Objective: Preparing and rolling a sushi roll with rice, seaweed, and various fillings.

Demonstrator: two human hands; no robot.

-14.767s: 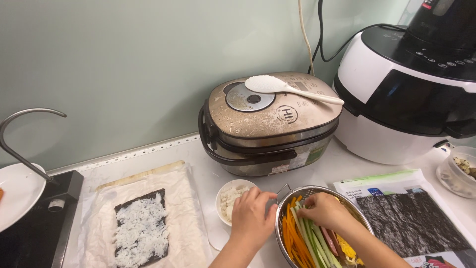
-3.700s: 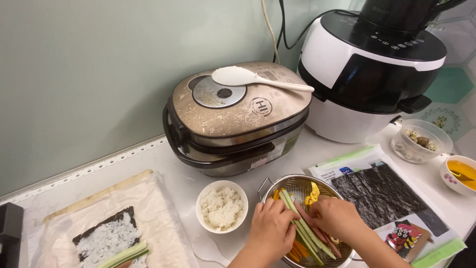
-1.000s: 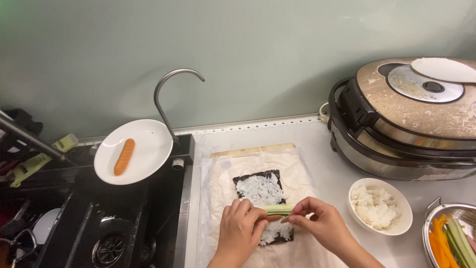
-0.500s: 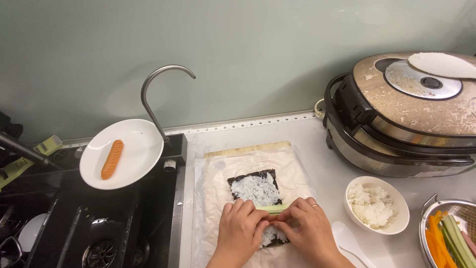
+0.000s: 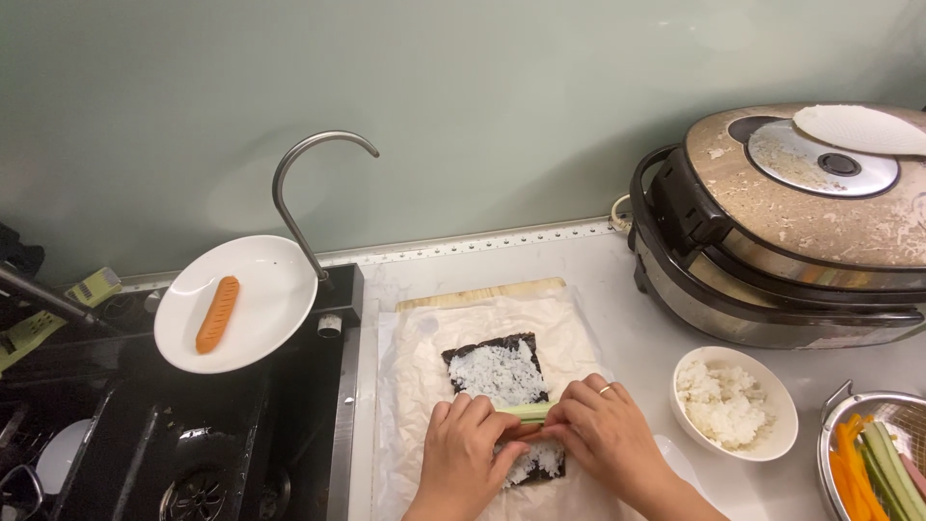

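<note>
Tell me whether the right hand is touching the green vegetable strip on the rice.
Touching. The head view shows the right hand fingertips pressing on the green vegetable strip.

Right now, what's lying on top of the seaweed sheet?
White rice covers the seaweed sheet, with green vegetable strips across it. The left hand and right hand hide the near end.

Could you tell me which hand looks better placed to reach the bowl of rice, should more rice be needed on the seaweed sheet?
Probably the right hand: it lies nearer the bowl of rice. The left hand sits farther away; both press on the vegetable strips.
</note>
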